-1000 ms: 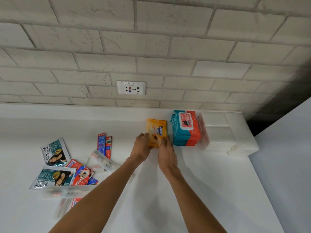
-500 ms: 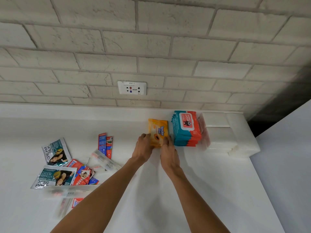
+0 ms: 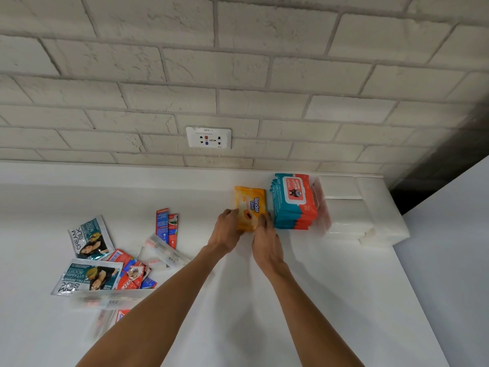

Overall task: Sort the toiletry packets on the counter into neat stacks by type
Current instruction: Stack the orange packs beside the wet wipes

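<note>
An orange Tender Love wipes pack (image 3: 250,205) lies on the white counter (image 3: 304,300) near the back wall. My left hand (image 3: 227,230) holds its near left edge and my right hand (image 3: 266,241) holds its near right edge, fingers curled round the pack. Just right of it stands a stack of teal and red wipes packs (image 3: 293,201), then white tissue packs (image 3: 354,207). At the left lie Cream Silk sachets (image 3: 90,237), red toothpaste sachets (image 3: 166,226) and clear wrapped packets (image 3: 165,250) in a loose heap.
A wall socket (image 3: 208,137) sits on the brick wall above the counter. The counter's right edge runs diagonally past the tissue packs, with a dark gap (image 3: 436,178) beyond. Bare counter stretches between my forearms and toward the near right.
The orange pack and both hands have shifted slightly closer to the teal and red stack. Everything at the left has stayed put.
</note>
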`<action>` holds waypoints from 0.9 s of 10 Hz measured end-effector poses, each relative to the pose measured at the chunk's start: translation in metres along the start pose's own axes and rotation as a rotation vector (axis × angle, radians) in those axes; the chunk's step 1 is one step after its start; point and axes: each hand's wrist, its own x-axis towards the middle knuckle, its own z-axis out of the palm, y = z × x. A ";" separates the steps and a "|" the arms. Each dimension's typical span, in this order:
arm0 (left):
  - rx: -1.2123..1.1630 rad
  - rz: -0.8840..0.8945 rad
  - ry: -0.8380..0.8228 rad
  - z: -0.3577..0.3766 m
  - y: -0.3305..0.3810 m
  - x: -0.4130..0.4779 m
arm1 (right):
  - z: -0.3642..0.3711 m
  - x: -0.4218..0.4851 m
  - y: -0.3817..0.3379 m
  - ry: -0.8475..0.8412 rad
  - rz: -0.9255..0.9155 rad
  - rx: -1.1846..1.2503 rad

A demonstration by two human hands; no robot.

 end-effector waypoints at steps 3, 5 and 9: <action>0.021 -0.025 -0.034 -0.003 0.003 -0.004 | -0.014 -0.008 -0.017 -0.011 0.035 -0.188; 0.081 -0.004 -0.011 -0.017 -0.012 -0.022 | -0.023 -0.024 -0.035 0.057 0.002 -0.132; 0.044 -0.017 0.173 -0.087 -0.085 -0.110 | -0.026 -0.095 -0.126 0.062 -0.019 0.119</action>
